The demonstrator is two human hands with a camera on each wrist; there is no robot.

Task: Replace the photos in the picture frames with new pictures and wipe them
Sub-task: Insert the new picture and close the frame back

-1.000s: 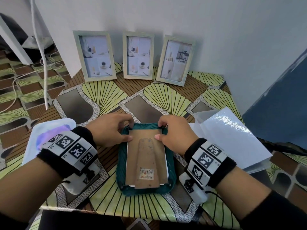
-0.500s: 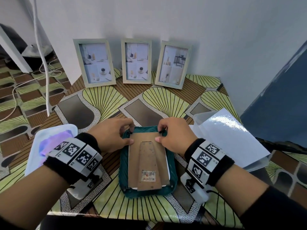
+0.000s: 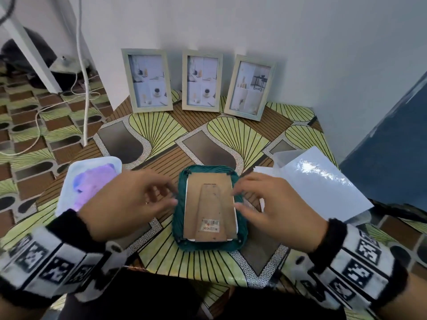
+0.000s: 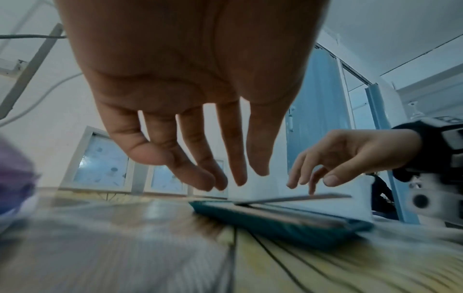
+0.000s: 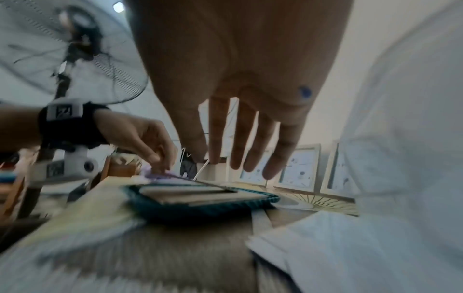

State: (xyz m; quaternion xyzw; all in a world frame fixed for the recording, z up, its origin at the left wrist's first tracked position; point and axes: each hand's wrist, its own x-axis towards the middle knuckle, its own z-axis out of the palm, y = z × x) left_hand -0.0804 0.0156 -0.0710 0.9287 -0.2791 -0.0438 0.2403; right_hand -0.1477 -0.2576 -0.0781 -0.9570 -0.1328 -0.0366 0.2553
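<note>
A teal picture frame [image 3: 209, 243] lies face down in the middle of the table, its brown cardboard backing [image 3: 209, 204] up. The backing's stand flap [image 4: 300, 198] is lifted a little. My left hand [image 3: 169, 195] hovers just left of the frame, fingers spread and holding nothing. On the frame's right side my right hand [image 3: 238, 197] hovers the same way, fingers loose above the backing's edge. The left wrist view shows the left hand [image 4: 213, 178] with straight fingers above the table. In the right wrist view the right hand [image 5: 238, 166] hangs over the frame [image 5: 200, 200].
Three pale framed photos [image 3: 201, 82] stand against the back wall. Glossy white sheets [image 3: 318, 183] lie at the right. A white tray [image 3: 69, 181] with a purple cloth [image 3: 92, 183] sits at the left. Cables and a fan stand lie on the floor to the left.
Both hands have let go of the frame's top edge, drawn back toward me and spread open on either side of the frame. The frame stays in place.
</note>
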